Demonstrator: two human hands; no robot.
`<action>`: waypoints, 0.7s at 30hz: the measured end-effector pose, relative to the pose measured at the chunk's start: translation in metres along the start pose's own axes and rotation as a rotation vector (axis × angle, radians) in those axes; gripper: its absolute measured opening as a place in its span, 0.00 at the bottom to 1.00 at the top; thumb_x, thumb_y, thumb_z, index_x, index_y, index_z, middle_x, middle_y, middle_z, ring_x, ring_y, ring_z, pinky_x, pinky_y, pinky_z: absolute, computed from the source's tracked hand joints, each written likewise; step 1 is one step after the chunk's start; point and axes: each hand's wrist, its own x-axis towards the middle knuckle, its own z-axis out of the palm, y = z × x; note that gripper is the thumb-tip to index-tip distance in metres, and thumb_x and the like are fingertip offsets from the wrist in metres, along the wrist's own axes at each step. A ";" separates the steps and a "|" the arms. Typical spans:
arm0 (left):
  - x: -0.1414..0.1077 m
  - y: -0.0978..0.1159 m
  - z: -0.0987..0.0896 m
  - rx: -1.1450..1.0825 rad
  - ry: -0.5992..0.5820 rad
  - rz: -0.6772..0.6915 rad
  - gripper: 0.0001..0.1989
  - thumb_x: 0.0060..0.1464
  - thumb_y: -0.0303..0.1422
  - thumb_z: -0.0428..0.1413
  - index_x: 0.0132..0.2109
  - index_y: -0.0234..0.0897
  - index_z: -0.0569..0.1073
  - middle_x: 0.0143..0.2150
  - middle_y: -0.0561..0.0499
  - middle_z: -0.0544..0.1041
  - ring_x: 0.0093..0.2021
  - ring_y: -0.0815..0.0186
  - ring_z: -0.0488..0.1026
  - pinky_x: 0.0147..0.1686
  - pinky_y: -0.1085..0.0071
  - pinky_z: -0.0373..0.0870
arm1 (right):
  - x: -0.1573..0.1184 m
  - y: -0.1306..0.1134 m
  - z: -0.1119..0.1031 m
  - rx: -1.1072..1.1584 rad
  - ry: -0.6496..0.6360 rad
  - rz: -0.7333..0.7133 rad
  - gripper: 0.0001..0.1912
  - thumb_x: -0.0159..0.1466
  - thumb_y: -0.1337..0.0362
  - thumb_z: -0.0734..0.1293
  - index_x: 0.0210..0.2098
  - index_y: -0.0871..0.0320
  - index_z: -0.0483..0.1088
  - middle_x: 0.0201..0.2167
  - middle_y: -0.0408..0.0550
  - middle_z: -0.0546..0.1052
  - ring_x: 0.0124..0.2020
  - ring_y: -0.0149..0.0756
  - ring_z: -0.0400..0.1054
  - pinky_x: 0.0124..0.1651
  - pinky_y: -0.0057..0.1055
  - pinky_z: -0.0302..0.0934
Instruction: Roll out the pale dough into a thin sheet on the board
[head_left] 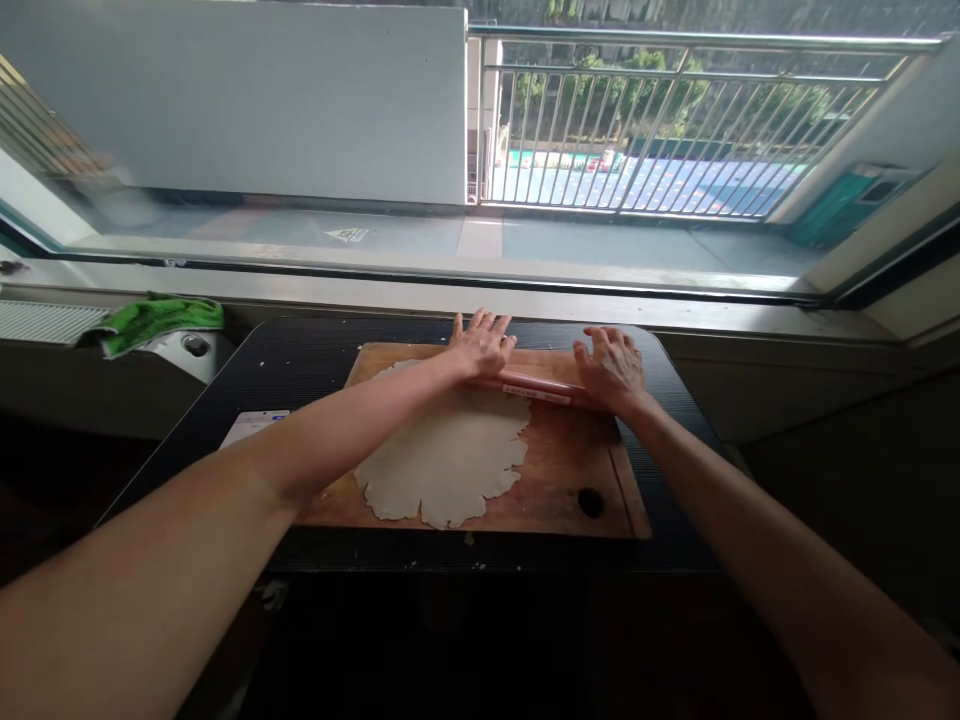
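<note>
A thin, wide sheet of dough [446, 455] with ragged edges lies on a wooden cutting board [574, 445]. Across the dough's upper right part rests a reddish-brown rolling pin [544, 388] with a pale label. My left hand [481, 345] presses its palm on the pin's left part, fingers stretched forward and spread. At the pin's right end sits my right hand [611, 368], palm down, its fingers extended and a little bent rather than wrapped around. The left forearm covers part of the dough's left side and the board.
The board stands on a black table [300, 365] with small dough crumbs on it. Partly behind my left arm lies a phone [251, 425]. A green cloth [161, 322] hangs over a white radiator [45, 322] at the left. Beyond the table are a windowsill [420, 300] and a large window.
</note>
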 end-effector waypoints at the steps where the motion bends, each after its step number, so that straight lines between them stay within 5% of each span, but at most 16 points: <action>1: -0.007 -0.001 0.003 -0.001 -0.015 0.033 0.31 0.69 0.44 0.35 0.74 0.39 0.50 0.76 0.44 0.48 0.76 0.54 0.41 0.70 0.43 0.39 | -0.009 0.000 -0.001 -0.003 -0.013 -0.030 0.25 0.69 0.55 0.53 0.58 0.58 0.69 0.59 0.60 0.71 0.62 0.54 0.60 0.61 0.52 0.57; 5: -0.033 -0.003 0.011 0.023 0.006 0.162 0.31 0.68 0.48 0.37 0.73 0.43 0.53 0.76 0.46 0.50 0.75 0.53 0.43 0.70 0.43 0.39 | -0.042 -0.001 -0.002 -0.056 -0.038 -0.128 0.25 0.70 0.53 0.53 0.58 0.56 0.69 0.59 0.56 0.72 0.62 0.50 0.60 0.62 0.48 0.56; 11: 0.001 -0.004 0.002 0.005 -0.059 0.006 0.33 0.69 0.47 0.34 0.74 0.37 0.50 0.76 0.43 0.48 0.76 0.53 0.40 0.70 0.42 0.38 | 0.006 -0.003 -0.004 -0.009 0.115 0.015 0.24 0.71 0.59 0.52 0.58 0.61 0.68 0.58 0.60 0.71 0.59 0.51 0.62 0.59 0.45 0.57; 14: 0.011 -0.006 0.002 -0.006 -0.055 0.008 0.34 0.68 0.48 0.34 0.74 0.37 0.51 0.76 0.43 0.49 0.76 0.52 0.41 0.70 0.41 0.39 | 0.007 0.002 -0.005 0.046 0.208 -0.039 0.22 0.70 0.62 0.51 0.54 0.59 0.71 0.54 0.58 0.73 0.56 0.48 0.64 0.59 0.44 0.58; 17: 0.011 -0.007 0.005 -0.025 -0.053 -0.004 0.32 0.68 0.48 0.35 0.72 0.39 0.54 0.75 0.43 0.53 0.75 0.51 0.44 0.69 0.41 0.43 | -0.016 0.009 -0.003 -0.003 0.160 -0.192 0.20 0.70 0.61 0.53 0.48 0.55 0.75 0.51 0.54 0.76 0.55 0.47 0.63 0.60 0.44 0.58; 21: 0.008 -0.006 0.006 -0.017 0.113 0.002 0.26 0.69 0.43 0.38 0.63 0.37 0.68 0.67 0.40 0.68 0.69 0.52 0.59 0.66 0.46 0.53 | -0.030 0.013 -0.001 -0.151 0.058 -0.136 0.20 0.69 0.60 0.54 0.45 0.56 0.77 0.52 0.56 0.75 0.58 0.49 0.61 0.60 0.45 0.58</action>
